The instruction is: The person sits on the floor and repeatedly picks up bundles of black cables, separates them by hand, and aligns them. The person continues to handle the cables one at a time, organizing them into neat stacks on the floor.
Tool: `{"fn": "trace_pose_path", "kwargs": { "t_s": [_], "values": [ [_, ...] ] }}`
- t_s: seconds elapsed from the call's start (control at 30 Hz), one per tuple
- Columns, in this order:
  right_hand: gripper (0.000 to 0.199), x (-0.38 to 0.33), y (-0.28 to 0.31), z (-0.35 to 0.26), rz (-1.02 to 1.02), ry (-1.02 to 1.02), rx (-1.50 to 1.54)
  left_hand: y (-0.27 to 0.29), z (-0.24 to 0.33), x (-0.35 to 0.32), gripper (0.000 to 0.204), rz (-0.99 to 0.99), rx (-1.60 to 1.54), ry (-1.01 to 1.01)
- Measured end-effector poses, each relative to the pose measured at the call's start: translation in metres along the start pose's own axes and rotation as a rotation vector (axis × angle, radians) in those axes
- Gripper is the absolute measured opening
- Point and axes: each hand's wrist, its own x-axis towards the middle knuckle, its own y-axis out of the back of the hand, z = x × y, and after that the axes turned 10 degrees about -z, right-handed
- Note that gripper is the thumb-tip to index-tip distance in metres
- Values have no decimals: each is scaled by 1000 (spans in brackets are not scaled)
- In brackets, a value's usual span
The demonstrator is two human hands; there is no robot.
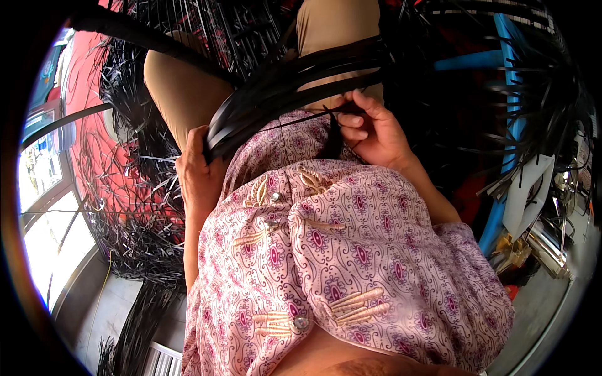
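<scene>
A thick bundle of flat, glossy black strips (276,91) lies across my lap, over tan trousers and a patterned blouse. My left hand (199,169) is closed round its left end, and the strips fan out from there to the right and away from me. My right hand (381,131), at the right side of the lap, has its fingers curled and its thumb and index finger pinched together. A single thin black strip (285,124) runs from the bundle to those fingertips. The exact grip there is partly hidden.
Tangled black strips (135,219) cover much of the red surface (88,113) at left. Long strips (141,323) trail over the grey floor at lower left. A blue frame (511,88) stands at right with more strips hanging over it, beside shiny clear plastic (545,247).
</scene>
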Motion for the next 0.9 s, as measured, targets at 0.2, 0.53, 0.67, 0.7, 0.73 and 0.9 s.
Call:
{"fn": "trace_pose_path", "kwargs": {
  "t_s": [0.2, 0.53, 0.67, 0.7, 0.73, 0.9],
  "values": [
    [45, -16, -12, -14, 292, 64, -322, 12, -5, -6, 45, -131, 11, -254],
    [41, -7, 75, -77, 784, 148, -608, 13, 7, -14, 29, -423, -58, -331],
    [39, 9, 139, -125, 792, 128, -493, 22, 14, -12, 24, -454, -64, -381],
    [41, 14, 140, -131, 771, 109, -485, 20, 11, -11, 22, -452, -35, -414],
    [47, 17, 142, -133, 782, 43, -663, 18, 7, -10, 21, -450, -5, -445],
    [78, 0, 86, -156, 984, -319, -1541, 18, 6, -9, 13, -349, 233, -547]
  ]
}}
